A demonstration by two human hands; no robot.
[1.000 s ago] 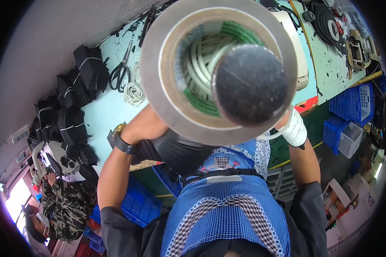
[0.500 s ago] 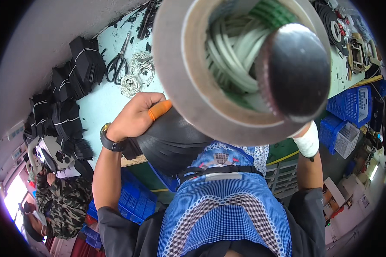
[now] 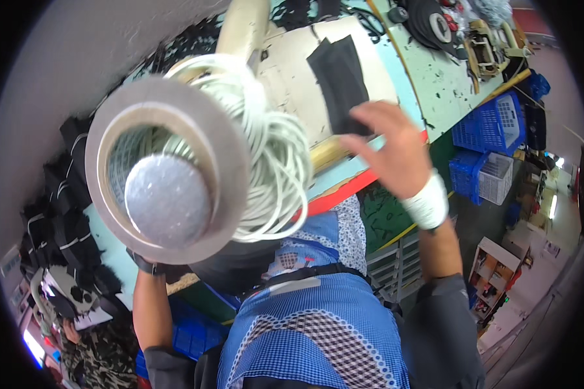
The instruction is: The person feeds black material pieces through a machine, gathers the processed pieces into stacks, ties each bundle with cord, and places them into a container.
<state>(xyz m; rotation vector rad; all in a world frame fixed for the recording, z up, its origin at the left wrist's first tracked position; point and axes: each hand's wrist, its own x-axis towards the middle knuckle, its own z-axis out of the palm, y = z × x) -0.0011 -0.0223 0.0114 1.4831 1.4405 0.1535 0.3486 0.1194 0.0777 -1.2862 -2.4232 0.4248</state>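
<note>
My right hand (image 3: 396, 152) is open, thumb and fingers apart and somewhat blurred, at the near end of a few black strips (image 3: 344, 74). These lie overlapped on a pale board (image 3: 292, 71); I cannot tell whether my fingertips touch them. White cord (image 3: 428, 204) is wound round my right wrist. A large metal ring with a round silver knob (image 3: 169, 198) stands close to the camera and hides my left hand. Only my left forearm (image 3: 152, 298) and watch strap (image 3: 143, 261) show below it. Part of a black stack of sheets (image 3: 233, 266) shows beside it, above my lap.
A thick coil of white cord (image 3: 266, 155) hangs beside the ring. Tied black bundles (image 3: 68, 194) line the far left, near a person in a camouflage sleeve (image 3: 104, 350). Blue crates (image 3: 490, 123) stand at the right. The table has a red edge (image 3: 344, 191).
My view has swung to the right, so the ring now sits further left and covers my left hand. My right hand has come out from behind the ring to the black strips.
</note>
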